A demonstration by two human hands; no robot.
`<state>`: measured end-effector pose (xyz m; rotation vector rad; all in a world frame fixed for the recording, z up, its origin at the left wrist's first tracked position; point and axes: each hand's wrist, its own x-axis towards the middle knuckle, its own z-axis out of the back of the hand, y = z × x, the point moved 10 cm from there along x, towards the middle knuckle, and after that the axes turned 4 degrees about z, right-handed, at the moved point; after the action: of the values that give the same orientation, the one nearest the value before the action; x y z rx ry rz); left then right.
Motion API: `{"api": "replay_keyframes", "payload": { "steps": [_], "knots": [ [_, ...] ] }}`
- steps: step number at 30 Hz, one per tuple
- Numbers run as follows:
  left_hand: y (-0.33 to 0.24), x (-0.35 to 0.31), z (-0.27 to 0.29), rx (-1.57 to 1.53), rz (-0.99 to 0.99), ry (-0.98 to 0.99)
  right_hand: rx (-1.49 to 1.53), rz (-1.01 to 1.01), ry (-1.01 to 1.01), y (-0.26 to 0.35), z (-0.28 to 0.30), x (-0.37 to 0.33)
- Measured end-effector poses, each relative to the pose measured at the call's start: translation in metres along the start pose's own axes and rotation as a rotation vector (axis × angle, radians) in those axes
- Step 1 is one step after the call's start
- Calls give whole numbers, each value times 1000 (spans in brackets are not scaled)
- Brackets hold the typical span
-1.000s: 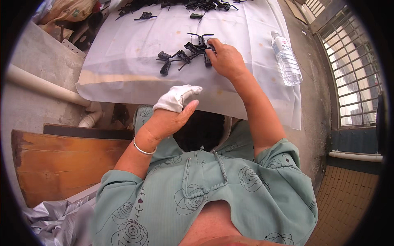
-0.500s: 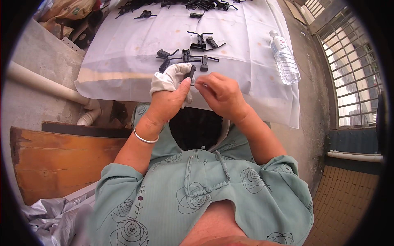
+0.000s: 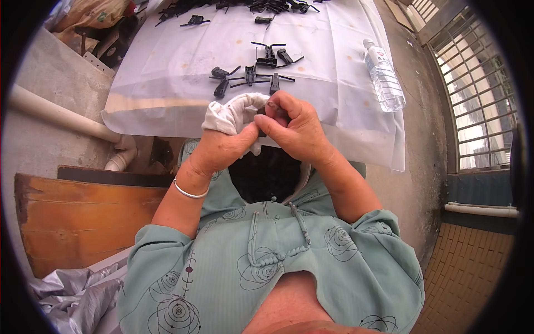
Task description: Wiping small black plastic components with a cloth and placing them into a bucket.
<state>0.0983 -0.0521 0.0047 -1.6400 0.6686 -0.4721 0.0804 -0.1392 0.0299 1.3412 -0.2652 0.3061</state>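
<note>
Both hands meet over the table's near edge. My left hand [image 3: 225,147], its fingers wrapped in a white cloth or partial glove [image 3: 225,116], is closed round a small black plastic part [image 3: 262,133], mostly hidden by the fingers. My right hand [image 3: 300,131] is closed against the same part, thumb and curled fingers pressing on it from the right. Just beyond the hands lie several similar black parts [image 3: 250,75] with thin arms sticking out. One of them [image 3: 275,83] is near my right fingertips, another [image 3: 221,87] beyond the white cloth.
A white sheet [image 3: 328,61] covers the table. At its far end is a heap of black parts [image 3: 272,5]; a clear water bottle [image 3: 384,80] lies at the right. Below the near edge, a container of dark contents [image 3: 261,175] sits between my knees. An orange-brown board [image 3: 89,217] stands at left.
My right hand has moved left and in against my left hand, its fingers curling over the black part. That part, plainly visible before, is now mostly covered.
</note>
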Motion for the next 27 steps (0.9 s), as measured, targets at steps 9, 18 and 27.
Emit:
{"api": "replay_keyframes", "payload": {
  "steps": [9, 18, 27],
  "knots": [
    [-5, -5, -1, 179, -63, -108, 262, -210, -37, -38, -1, 0],
    [12, -4, 10, 20, 7, -187, -230, 153, -8, 4, 2, -8],
    [-14, -10, 4, 545, -233, -276, -1, -95, -31, -39, -10, -17]
  ]
}}
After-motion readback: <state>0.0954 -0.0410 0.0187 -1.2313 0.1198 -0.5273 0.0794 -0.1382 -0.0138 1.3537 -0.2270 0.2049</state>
